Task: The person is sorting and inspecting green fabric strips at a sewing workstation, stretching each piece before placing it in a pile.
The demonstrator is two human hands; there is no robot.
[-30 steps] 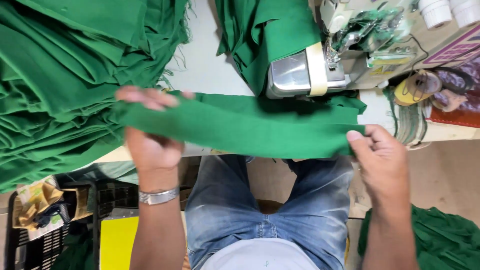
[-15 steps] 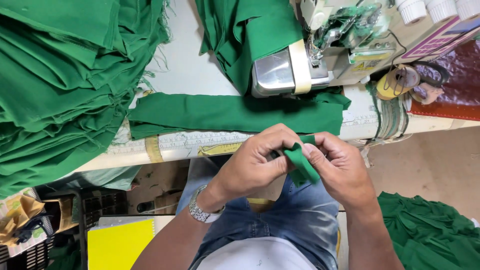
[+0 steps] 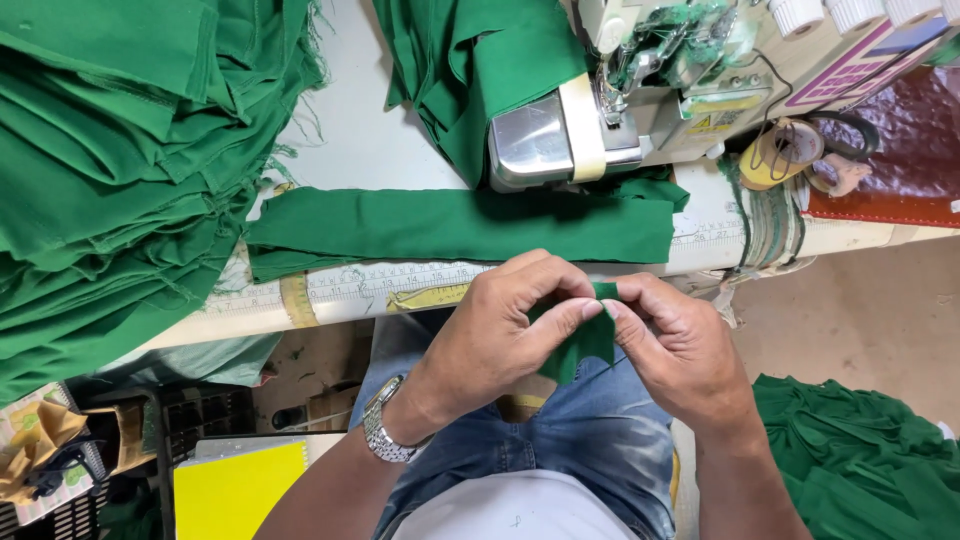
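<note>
A small green fabric piece [image 3: 578, 345] is pinched at its top edge between both hands, left hand [image 3: 500, 335] and right hand [image 3: 680, 345] equally near, its length hanging down below the fingers [image 3: 565, 318].

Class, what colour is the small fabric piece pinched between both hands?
Green; the fabric piece shows best in the head view.

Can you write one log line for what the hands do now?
left hand: pinching green fabric piece | right hand: pinching same piece | place: above lap

Bare tabletop [image 3: 370, 150] lies open between the stacked green cloth [image 3: 110, 170] and the sewing machine [image 3: 620, 100] (draped fabric beside it); 1 green strip [image 3: 460, 225] blocks the near edge.
</note>
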